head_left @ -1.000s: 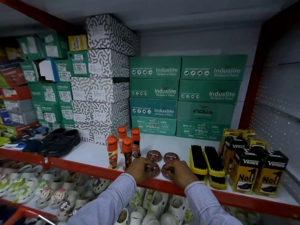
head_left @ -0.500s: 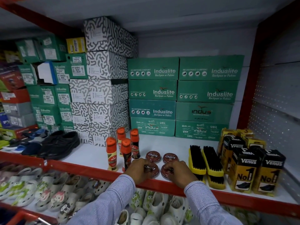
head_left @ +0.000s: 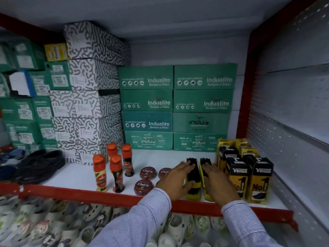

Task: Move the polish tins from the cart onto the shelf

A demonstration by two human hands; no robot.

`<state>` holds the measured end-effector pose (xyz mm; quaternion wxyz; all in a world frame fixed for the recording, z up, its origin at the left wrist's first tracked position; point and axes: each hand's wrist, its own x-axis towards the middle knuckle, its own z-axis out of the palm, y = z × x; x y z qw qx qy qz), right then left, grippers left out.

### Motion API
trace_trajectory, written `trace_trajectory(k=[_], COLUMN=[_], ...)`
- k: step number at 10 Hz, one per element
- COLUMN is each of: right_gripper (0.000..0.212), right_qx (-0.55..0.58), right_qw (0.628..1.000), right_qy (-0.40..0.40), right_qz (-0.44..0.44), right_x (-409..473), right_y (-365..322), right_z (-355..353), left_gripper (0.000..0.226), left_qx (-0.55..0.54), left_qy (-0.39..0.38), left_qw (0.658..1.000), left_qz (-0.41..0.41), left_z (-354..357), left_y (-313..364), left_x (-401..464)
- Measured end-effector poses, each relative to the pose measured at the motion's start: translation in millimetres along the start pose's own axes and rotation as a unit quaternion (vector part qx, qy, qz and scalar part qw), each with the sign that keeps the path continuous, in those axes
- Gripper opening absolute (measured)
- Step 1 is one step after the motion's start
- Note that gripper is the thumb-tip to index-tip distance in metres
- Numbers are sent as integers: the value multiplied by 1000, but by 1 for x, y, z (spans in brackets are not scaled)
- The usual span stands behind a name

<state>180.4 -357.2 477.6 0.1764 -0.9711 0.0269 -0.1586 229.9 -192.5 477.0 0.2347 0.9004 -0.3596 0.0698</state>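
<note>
both hands lie spread: left hand (head_left: 175, 179) and right hand (head_left: 216, 182) on black-bristled yellow brushes (head_left: 193, 177); round brown polish tins (head_left: 144, 185) left of them.

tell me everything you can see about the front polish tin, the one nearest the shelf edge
The front polish tin is a small, flat, round container with a dark reddish-brown lid marked "Cherry" in white. It lies flat on the white shelf, just behind the red front rail, lid up and closed. No hand touches it; the striped left sleeve passes just to its right.
</note>
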Motion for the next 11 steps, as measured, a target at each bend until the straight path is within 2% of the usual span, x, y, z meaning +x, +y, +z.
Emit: trace_trajectory(k=[1,2,4,5,6,7,8,9,10,11], right_gripper=[44,43,41,55,59,55,48,26,26,22], right_qx=[-11,-25,-35,-7,21,0,-18,-17,-3,-6], right_qw=[1000,1000,999,996,980,970,972,976,987,985], right_qy=[-15,2,23,75,166,230,236,209,148,161], right_qz=[8,13,1,-47,-103,-77,6,51,66,66], right_x=[-2,-1,-3,-10,-21,-33,-33,-41,-45,-44], right_y=[5,6,5,3,5,24,53,67,69,72], right_z=[3,6,6,-11,-48,-83,-94,-101,-104,-101], left_gripper=[50,41,47,49,52,50,48,44,42,45], left_qx=[0,-6,4,13,14,21,30,34,21,32], left_qy=[-4,19,27,57,92,112,101,87,88,87], left_qw=[1000,1000,1000,998,995,990,988,990,991,991], left_qz=[-6,-19,-12,8,40,89,115,109,96,100], left_z=[4,6,9,8,7,8,16,24,29,27], left_y=[12,14,19,24,41,74,96,107,110,112], left_x=[7,5,0,5,17,32,44,54,59,57])
